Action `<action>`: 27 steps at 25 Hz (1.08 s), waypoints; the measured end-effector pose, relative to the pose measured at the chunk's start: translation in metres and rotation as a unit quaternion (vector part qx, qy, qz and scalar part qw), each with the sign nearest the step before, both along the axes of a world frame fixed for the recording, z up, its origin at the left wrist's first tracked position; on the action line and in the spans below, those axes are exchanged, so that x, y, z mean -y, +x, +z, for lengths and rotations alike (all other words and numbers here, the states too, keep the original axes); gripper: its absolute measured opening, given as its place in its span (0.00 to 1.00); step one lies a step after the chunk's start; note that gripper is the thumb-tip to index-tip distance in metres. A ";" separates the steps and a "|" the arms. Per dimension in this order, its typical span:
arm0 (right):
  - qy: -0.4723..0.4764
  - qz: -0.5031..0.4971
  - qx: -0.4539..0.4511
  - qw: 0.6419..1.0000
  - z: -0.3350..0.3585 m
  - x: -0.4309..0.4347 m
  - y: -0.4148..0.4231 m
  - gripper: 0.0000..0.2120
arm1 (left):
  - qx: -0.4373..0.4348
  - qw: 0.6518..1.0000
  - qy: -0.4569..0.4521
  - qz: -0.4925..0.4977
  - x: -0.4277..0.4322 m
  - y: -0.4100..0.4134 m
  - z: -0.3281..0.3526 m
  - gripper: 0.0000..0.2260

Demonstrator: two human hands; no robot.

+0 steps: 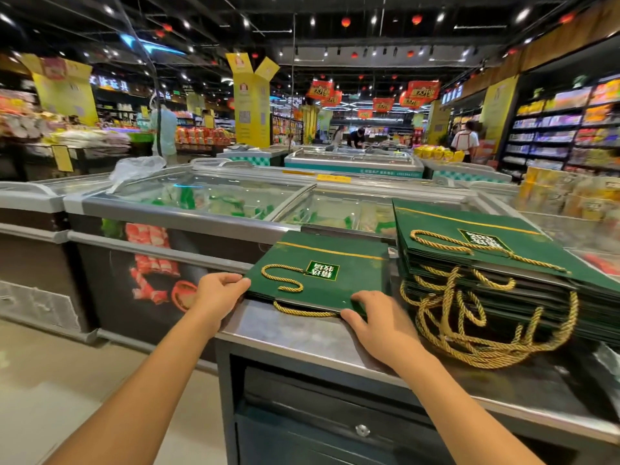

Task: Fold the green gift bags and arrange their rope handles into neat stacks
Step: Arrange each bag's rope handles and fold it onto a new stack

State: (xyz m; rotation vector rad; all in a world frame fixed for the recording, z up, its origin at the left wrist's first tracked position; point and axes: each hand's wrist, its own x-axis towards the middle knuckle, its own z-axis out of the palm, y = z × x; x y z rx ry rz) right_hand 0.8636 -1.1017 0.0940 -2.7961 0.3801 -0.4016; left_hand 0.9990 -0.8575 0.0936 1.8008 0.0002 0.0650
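A small stack of flat green gift bags (355,263) lies on the steel counter (288,333). A gold rope handle (283,280) curls on its top face. Another handle (302,310) pokes out under its near edge. My left hand (218,293) grips the stack's near left corner, fingers curled over the edge. My right hand (375,320) holds the near right corner, fingers on top and thumb at the edge. To the right sits a taller stack of green bags (486,256), its gold rope handles (486,333) hanging loose in a tangle over the front.
Glass-topped chest freezers (208,203) run behind and left of the counter. A clear plastic bag (134,169) lies on one. Yellow boxed goods (567,196) stand at the right. Shoppers (464,142) stand far off in the aisles. A dark cabinet door (335,431) sits below the counter.
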 end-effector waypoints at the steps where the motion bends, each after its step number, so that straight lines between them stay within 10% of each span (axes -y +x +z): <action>1: 0.002 0.004 0.009 1.000 0.001 0.001 -0.001 0.22 | 0.005 1.000 -0.004 0.000 0.001 -0.002 0.003 0.13; 16: 0.102 0.176 0.125 0.971 -0.003 -0.003 -0.088 0.13 | 0.024 0.994 -0.104 -0.015 -0.073 -0.115 -0.021 0.09; 22: 0.095 0.203 0.083 0.971 -0.006 0.002 -0.081 0.22 | 0.107 0.988 0.109 0.005 -0.070 -0.107 -0.012 0.10; 27: 0.107 0.209 0.066 0.970 -0.005 0.007 -0.082 0.24 | 0.270 0.912 0.296 -0.094 -0.030 -0.090 0.024 0.16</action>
